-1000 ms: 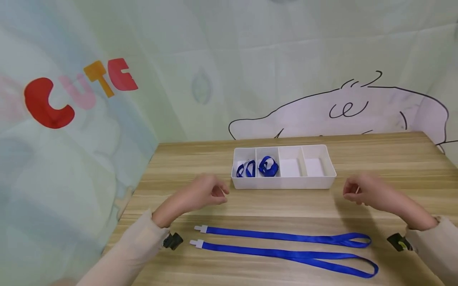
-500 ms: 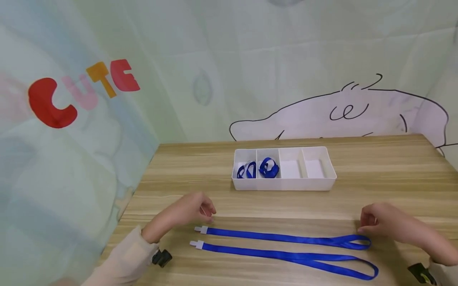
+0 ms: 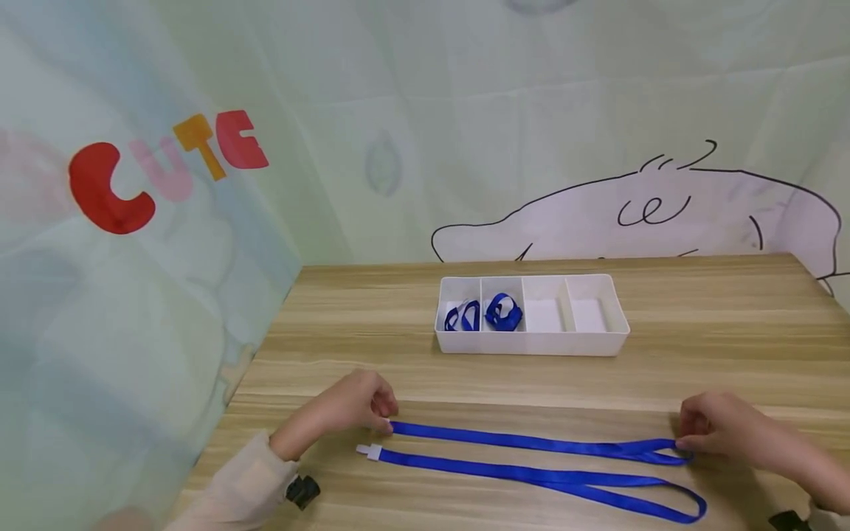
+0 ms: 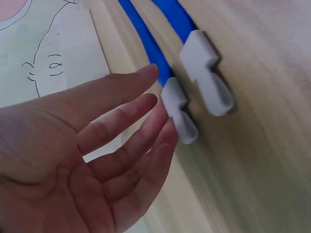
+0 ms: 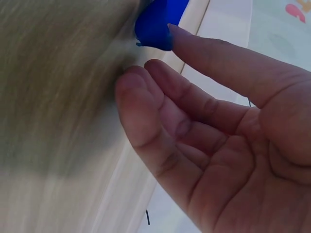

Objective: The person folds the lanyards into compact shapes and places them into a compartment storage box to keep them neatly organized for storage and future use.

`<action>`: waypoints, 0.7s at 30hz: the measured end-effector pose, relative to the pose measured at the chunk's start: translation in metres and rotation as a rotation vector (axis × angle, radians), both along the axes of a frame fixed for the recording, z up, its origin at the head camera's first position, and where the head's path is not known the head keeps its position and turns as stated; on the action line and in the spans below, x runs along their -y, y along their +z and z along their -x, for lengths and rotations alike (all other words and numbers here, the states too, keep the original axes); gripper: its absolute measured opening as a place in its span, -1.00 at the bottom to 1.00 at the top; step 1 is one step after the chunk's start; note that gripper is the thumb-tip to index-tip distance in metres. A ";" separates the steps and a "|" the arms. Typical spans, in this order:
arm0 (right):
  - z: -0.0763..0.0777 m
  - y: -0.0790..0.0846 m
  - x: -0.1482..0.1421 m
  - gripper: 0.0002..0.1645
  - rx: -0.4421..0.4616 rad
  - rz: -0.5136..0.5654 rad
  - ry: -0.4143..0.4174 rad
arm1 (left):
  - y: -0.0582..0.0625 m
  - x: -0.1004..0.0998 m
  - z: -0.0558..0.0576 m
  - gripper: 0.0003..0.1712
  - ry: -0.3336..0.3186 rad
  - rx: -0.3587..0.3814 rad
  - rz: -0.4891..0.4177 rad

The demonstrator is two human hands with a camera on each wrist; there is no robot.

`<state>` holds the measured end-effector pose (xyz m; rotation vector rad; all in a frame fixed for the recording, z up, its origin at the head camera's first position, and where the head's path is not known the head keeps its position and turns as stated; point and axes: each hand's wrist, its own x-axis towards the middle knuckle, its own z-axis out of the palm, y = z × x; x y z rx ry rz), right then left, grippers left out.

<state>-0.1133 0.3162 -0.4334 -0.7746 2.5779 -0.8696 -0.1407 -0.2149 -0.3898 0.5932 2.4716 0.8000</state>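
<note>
Two blue lanyards lie side by side across the table, white plastic clips on the left and loops on the right. At the clip end of the far lanyard [image 3: 491, 438] is my left hand [image 3: 355, 402]. In the left wrist view its thumb and fingertips are right beside the clip [image 4: 174, 99], with a gap between thumb and index finger. My right hand [image 3: 730, 428] is at the other end, its thumb tip against the blue loop [image 5: 154, 26] and its other fingers loosely bent below. The near lanyard [image 3: 465, 466] lies untouched, its clip [image 4: 199, 56] beside the first.
Behind the lanyards stands a white divided box [image 3: 531, 343]. Its two left compartments hold coiled blue lanyards [image 3: 503, 313]. The wooden table [image 3: 372, 310] meets a printed cloth backdrop [image 3: 332, 133] at the back and left.
Both hands have come down toward me from beside the box, the right also moving outward, to the two ends of the far lanyard. The lanyards still lie in place.
</note>
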 end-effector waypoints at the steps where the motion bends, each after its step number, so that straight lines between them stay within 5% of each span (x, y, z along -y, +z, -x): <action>1: 0.000 0.000 0.000 -0.76 0.006 0.003 0.000 | -0.001 0.000 0.000 -0.82 0.002 -0.002 0.000; 13: -0.006 -0.003 0.001 -0.73 0.077 -0.034 -0.051 | -0.005 0.004 -0.003 -0.81 -0.014 -0.036 -0.017; 21: -0.008 -0.005 -0.002 -0.66 -0.040 0.026 0.023 | -0.006 0.005 -0.004 -0.81 -0.027 -0.061 -0.013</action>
